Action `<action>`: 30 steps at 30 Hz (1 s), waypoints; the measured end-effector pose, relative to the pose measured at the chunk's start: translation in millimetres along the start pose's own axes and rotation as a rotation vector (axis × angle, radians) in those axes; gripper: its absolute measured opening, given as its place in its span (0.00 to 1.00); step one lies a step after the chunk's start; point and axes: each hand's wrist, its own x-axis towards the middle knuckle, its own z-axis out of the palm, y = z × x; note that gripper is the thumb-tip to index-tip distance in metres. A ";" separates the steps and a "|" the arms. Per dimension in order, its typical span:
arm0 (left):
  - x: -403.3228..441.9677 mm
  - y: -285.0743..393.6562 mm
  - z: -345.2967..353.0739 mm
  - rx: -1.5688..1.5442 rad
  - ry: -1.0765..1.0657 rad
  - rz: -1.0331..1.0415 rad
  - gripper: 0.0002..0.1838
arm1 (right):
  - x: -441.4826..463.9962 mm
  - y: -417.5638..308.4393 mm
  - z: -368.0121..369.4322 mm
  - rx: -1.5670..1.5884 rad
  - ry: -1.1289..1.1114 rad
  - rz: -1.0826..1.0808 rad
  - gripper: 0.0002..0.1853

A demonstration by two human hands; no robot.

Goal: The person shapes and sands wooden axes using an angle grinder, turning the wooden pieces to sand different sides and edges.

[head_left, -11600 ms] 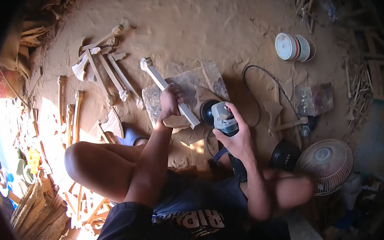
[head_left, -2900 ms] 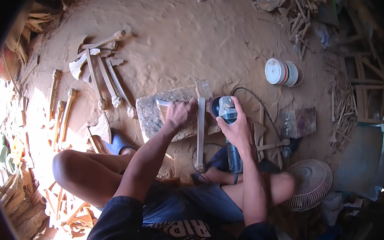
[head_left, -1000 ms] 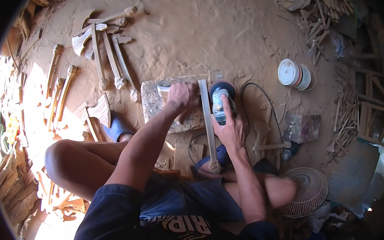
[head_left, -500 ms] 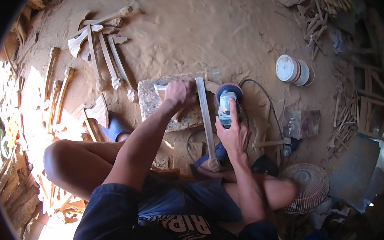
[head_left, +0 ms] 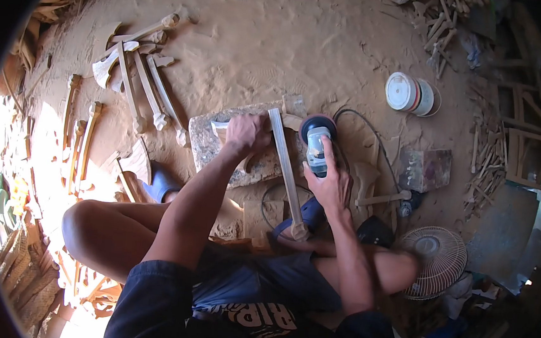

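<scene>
My left hand (head_left: pixel 246 133) is closed in a fist around a carved wooden piece, mostly hidden by the fingers, above a stone-like block (head_left: pixel 205 151). Just right of that fist, a long wooden leg (head_left: pixel 286 170) slants down to a carved knob near my foot. I cannot tell how it joins the gripped piece. My right hand (head_left: pixel 331 188) is wrapped around a handheld power sander (head_left: pixel 316 152), index finger stretched along its body. The sander's round disc (head_left: pixel 314 125) points away from me, near a curved wooden end (head_left: pixel 293 124) beside the leg.
A cord (head_left: pixel 375 134) runs from the sander across the sandy floor. Carved wooden legs (head_left: pixel 146 89) lie at upper left. On the right are a lidded bucket (head_left: pixel 401 91), a box-shaped block (head_left: pixel 428 170) and a fan (head_left: pixel 433 264). Wood scraps (head_left: pixel 484 160) lie beyond them.
The whole view has shifted a little, so most things sit slightly further left. Both hands keep their grips; the sander stays close to the wooden leg.
</scene>
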 end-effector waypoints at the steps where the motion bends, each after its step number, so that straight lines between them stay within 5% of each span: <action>1: -0.4 1.1 -0.6 -0.001 -0.007 -0.006 0.19 | 1.1 0.4 0.2 0.007 0.009 -0.013 0.45; 13: -3.7 2.1 -5.6 0.028 0.019 0.019 0.15 | 8.1 4.5 -9.2 -0.043 -0.040 0.175 0.44; 17: -2.6 -0.6 2.6 0.026 0.074 0.041 0.15 | 21.3 18.3 -15.6 0.315 0.090 0.152 0.41; 30: -0.7 -0.7 2.3 0.019 0.027 0.023 0.21 | 51.0 27.0 -39.8 0.537 -0.208 0.416 0.43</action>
